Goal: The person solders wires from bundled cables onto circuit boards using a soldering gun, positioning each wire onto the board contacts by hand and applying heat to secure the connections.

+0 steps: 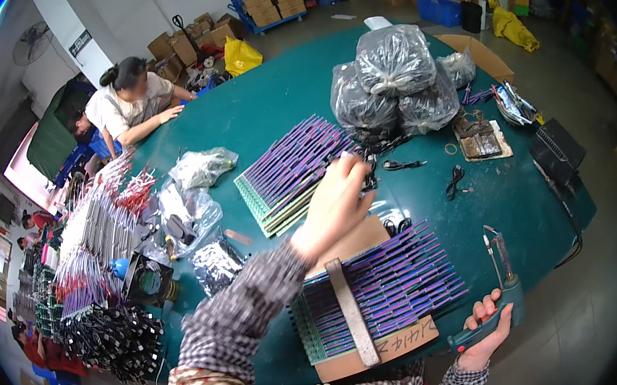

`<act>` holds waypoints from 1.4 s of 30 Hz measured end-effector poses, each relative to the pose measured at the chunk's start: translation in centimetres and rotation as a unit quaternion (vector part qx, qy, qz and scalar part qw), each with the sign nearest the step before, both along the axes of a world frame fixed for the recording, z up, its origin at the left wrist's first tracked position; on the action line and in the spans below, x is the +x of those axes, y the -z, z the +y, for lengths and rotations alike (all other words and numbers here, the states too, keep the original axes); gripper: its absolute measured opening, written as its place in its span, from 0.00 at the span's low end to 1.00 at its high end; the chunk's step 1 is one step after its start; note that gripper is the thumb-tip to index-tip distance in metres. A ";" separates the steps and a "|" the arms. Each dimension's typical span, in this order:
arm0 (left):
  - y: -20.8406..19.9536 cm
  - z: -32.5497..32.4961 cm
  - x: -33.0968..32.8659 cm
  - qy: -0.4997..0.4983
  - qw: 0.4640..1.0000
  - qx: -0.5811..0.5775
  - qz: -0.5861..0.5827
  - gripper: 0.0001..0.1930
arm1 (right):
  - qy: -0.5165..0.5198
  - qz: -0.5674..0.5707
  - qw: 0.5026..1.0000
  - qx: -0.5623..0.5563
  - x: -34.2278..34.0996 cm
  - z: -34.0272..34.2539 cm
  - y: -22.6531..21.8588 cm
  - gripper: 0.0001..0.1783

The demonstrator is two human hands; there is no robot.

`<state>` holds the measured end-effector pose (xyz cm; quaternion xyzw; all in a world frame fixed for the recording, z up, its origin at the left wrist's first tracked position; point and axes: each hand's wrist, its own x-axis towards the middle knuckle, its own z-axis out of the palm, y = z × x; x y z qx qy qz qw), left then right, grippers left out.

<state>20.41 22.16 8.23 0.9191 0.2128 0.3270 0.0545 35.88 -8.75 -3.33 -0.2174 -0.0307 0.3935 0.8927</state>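
My left hand [336, 203] reaches out over the table beside a stack of green circuit boards with purple wires [292, 163]. Its fingers are bent together near a pile of black cables [375, 144]; what they may pinch is hidden. At the lower right, my right hand [488, 330] grips the teal soldering gun [514, 299], its thin metal tip pointing up. Between my arms, a second batch of boards with purple wires [400, 280] lies on a cardboard sheet [378, 350] with handwriting. A pale metal bar [353, 312] lies across these boards.
Black-filled plastic bags [394, 59] are heaped at the back. To the right are a dirty soldering pad [479, 138], a coiled cable [455, 181] and a black box [556, 151]. Bundled wires [102, 237] and a small fan [148, 279] crowd the left. A person [130, 102] leans on the far edge.
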 end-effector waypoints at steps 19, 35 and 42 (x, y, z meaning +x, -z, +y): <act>8.0 7.2 9.1 -0.126 0.952 -0.135 0.246 0.37 | 0.006 -0.026 0.999 0.035 0.5 0.9 1.3 0.21; 10.7 3.2 8.2 -0.240 0.933 0.060 0.261 0.29 | 0.021 -0.072 0.993 -0.090 -0.7 0.8 -1.5 0.21; 7.3 2.0 6.3 -0.282 0.888 -0.133 0.338 0.40 | 0.002 -0.071 0.995 -0.072 -0.9 1.5 -1.4 0.20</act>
